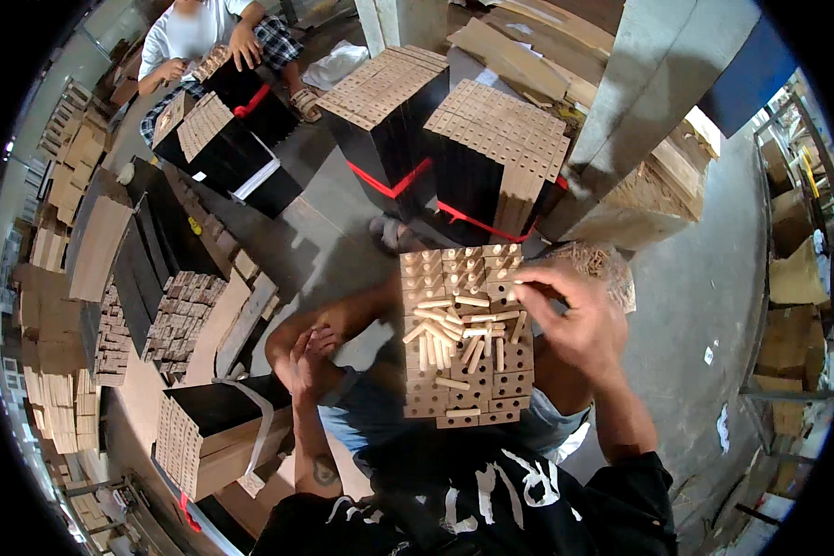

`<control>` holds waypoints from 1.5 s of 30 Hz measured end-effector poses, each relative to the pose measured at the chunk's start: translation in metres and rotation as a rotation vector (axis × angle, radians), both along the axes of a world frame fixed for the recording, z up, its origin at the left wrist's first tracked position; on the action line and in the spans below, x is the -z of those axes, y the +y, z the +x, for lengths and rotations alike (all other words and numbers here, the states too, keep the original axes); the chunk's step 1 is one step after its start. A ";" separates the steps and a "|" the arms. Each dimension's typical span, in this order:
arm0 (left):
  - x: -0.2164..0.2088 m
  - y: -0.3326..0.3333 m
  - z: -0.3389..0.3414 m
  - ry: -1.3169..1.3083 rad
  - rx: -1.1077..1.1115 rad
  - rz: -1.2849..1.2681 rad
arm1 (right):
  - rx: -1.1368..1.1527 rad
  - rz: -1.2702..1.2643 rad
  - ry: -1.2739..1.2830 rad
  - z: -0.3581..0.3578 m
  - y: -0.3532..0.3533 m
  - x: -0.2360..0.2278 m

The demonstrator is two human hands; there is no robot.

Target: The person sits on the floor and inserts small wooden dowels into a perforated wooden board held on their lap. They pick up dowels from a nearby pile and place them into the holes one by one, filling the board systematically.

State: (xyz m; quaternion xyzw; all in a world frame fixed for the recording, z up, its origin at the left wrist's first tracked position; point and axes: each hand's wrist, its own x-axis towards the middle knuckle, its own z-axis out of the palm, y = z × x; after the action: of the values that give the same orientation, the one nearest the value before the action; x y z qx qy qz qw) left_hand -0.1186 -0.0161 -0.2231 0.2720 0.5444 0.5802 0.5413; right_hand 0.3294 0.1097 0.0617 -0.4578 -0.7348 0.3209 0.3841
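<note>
A stack of drilled wooden boards (426, 405) stands between my knees, its hole-dotted ends facing up. Wooden dowels stand upright in the holes along its far rows. A loose pile of dowels (443, 324) lies across the middle. At the stack's far right corner, my right hand (579, 310) pinches a wooden dowel (518, 283), mostly hidden by the fingers, close to the standing ones. My left hand (311, 360) holds nothing and rests by my left knee with its fingers apart, away from the stack.
Two black-sided stacks of drilled boards (385, 83) (500, 120) with red straps stand ahead, beside a pillar (658, 83). A bag of dowels (591, 264) sits beyond my right hand. More boards (181, 324) lie left. Another person (204, 37) works at the far left.
</note>
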 end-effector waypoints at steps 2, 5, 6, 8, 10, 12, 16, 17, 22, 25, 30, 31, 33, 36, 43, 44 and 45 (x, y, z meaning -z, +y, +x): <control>-0.010 0.001 0.002 -0.022 -0.007 -0.004 | 0.022 0.174 -0.009 -0.008 0.001 0.021; -0.004 -0.006 -0.004 -0.051 -0.010 0.055 | 0.033 0.405 -0.193 -0.011 0.007 0.025; -0.008 -0.006 -0.003 -0.039 -0.001 0.045 | 0.035 0.440 -0.195 -0.012 0.008 0.024; -0.014 -0.009 0.002 -0.022 -0.015 0.032 | 0.035 0.513 -0.198 -0.015 0.012 0.024; -0.024 -0.004 0.012 -0.003 -0.040 0.024 | -0.012 0.458 -0.200 -0.007 0.011 0.022; -0.019 -0.003 0.009 -0.014 -0.034 0.025 | -0.061 0.411 -0.237 -0.002 0.010 0.017; -0.024 -0.001 0.013 0.037 -0.049 -0.040 | -0.064 0.489 -0.249 -0.006 0.010 0.020; -0.029 0.002 0.015 0.047 -0.046 -0.050 | -0.063 0.502 -0.274 -0.008 0.009 0.020; -0.037 -0.002 0.018 0.069 -0.015 0.018 | -0.130 0.507 -0.300 -0.014 0.001 0.021; -0.038 0.001 0.018 0.074 -0.005 -0.003 | -0.080 0.493 -0.266 -0.009 0.007 0.021; -0.034 0.000 0.016 0.030 -0.021 0.021 | -0.105 0.487 -0.402 -0.009 0.004 0.020; -0.034 -0.001 0.015 0.023 -0.021 0.030 | -0.108 0.492 -0.435 -0.008 0.003 0.017; -0.035 -0.002 0.018 0.016 -0.039 0.023 | -0.128 0.479 -0.480 -0.009 0.001 0.011; -0.044 -0.005 0.022 0.079 0.049 0.206 | -0.126 0.467 -0.518 -0.008 -0.002 0.011; -0.032 0.000 0.019 0.046 -0.034 0.056 | -0.115 0.513 -0.505 0.002 -0.007 0.021; -0.029 -0.003 0.018 0.040 -0.045 0.027 | -0.112 0.518 -0.514 0.006 -0.005 0.022; -0.033 -0.002 0.019 0.045 -0.046 0.031 | -0.087 0.508 -0.524 0.006 -0.006 0.023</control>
State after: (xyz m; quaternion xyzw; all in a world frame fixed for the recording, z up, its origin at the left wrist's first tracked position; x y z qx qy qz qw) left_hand -0.0999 -0.0183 -0.1905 0.2809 0.5536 0.5944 0.5112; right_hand 0.3351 0.1041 0.0384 -0.3825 -0.8833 0.0162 0.2704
